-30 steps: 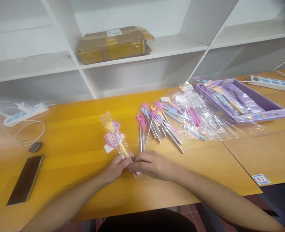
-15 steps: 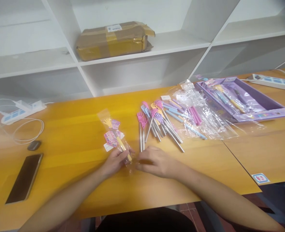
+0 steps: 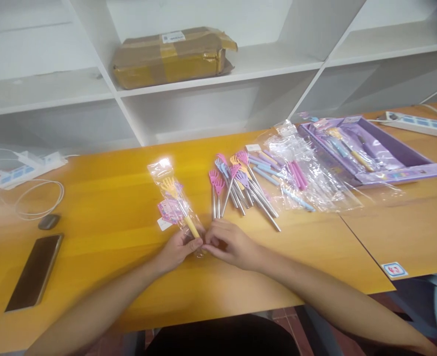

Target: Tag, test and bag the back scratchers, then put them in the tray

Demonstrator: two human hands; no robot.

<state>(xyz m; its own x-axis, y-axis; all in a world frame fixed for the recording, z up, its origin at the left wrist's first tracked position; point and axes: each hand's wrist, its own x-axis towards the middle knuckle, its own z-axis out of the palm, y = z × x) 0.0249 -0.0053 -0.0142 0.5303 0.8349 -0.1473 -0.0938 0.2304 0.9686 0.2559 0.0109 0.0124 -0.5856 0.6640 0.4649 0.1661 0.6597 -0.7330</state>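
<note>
A yellow back scratcher [image 3: 191, 226] with a hand-shaped head lies inside a clear plastic bag [image 3: 160, 169]. My left hand [image 3: 177, 252] is closed around its handle end, with the thumb on top. My right hand [image 3: 235, 245] has its fingers pinched together at the bag's near end, beside my left thumb. Pink printed cards [image 3: 169, 211] lie on the table under the bag. Just beyond my right hand is a pile of back scratchers [image 3: 237, 183] with pink, blue, yellow and purple heads and bare metal rods.
Coloured handle tubes [image 3: 266, 170] and clear bags [image 3: 315, 170] lie right of the pile. Farther right is a purple box [image 3: 400, 175] holding bagged items. A phone [image 3: 34, 273] and a power strip [image 3: 31, 170] are at left. A cardboard box [image 3: 170, 59] sits on the shelf.
The bagged back scratcher now sits farther over its handle end, the bag lying flatter and straighter. My right hand has moved slightly left, its fingers now meeting the bag's end by my left thumb.
</note>
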